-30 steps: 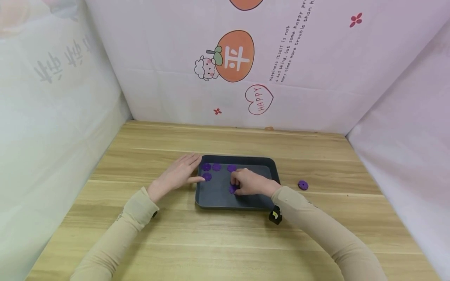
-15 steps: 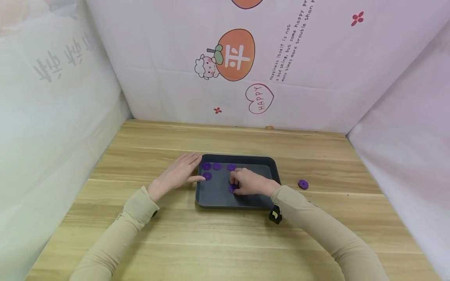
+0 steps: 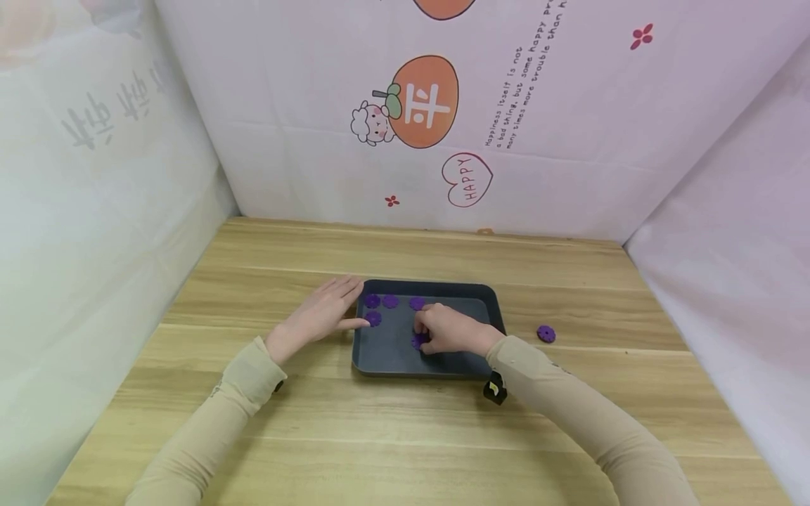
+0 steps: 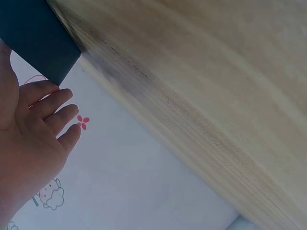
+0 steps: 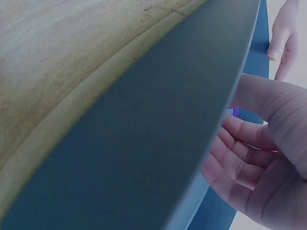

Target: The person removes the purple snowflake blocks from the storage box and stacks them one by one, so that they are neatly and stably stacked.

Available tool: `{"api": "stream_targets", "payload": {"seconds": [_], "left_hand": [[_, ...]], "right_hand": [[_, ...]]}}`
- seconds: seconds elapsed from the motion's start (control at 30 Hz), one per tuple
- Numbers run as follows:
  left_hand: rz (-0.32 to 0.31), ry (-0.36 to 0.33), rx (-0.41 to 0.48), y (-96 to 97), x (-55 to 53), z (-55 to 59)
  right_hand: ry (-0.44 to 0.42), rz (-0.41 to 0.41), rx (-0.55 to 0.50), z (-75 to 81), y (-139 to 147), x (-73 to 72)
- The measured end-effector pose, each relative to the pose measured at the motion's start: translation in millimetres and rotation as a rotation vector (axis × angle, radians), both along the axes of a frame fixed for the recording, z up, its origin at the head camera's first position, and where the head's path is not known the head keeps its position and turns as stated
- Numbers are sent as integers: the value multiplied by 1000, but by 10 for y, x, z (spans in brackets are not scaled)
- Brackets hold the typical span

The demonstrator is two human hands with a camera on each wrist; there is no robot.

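A dark grey rectangular tray (image 3: 387,355) lies on the table. My left hand (image 3: 321,308) rests at its left rim with straight fingers; its thumb reaches over the rim beside a purple scalloped disc (image 3: 373,319). In the left wrist view, the fingers of the left hand (image 4: 38,124) are beside the tray's outer wall (image 4: 38,38). Inside the tray, my right hand (image 3: 452,329) pinches another purple scalloped disc (image 3: 418,341) between thumb and fingers, partly hiding it. The right wrist view shows only a purple sliver (image 5: 235,111) behind the tray wall (image 5: 139,115).
Along the tray's back side lie a disc in the corner (image 3: 372,301), one beside it (image 3: 390,301) and one farther right (image 3: 416,303). A loose purple disc with a centre hole (image 3: 546,334) is on the wooden table (image 3: 380,436). Printed white cloth (image 3: 304,161) encloses the table.
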State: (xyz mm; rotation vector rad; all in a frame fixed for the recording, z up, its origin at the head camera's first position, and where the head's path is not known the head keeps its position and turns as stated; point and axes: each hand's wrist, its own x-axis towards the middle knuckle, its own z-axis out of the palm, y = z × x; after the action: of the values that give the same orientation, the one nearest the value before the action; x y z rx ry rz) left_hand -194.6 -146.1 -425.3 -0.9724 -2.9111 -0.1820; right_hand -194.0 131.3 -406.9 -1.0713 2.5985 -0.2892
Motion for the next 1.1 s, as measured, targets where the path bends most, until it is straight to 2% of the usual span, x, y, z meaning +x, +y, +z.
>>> {"api": "stream_targets", "payload": {"seconds": [0.37,0.7,1.1], "left_hand": [[5,-26,2,6,-2,-10],[0,-5,14,14,17,2],[10,-28,-1,7,3,1]], "right_hand": [[18,-3,11,-11,36,-17],[21,1,-8,-7,128,-47],[33,-25,-31,120,281,-36]]}}
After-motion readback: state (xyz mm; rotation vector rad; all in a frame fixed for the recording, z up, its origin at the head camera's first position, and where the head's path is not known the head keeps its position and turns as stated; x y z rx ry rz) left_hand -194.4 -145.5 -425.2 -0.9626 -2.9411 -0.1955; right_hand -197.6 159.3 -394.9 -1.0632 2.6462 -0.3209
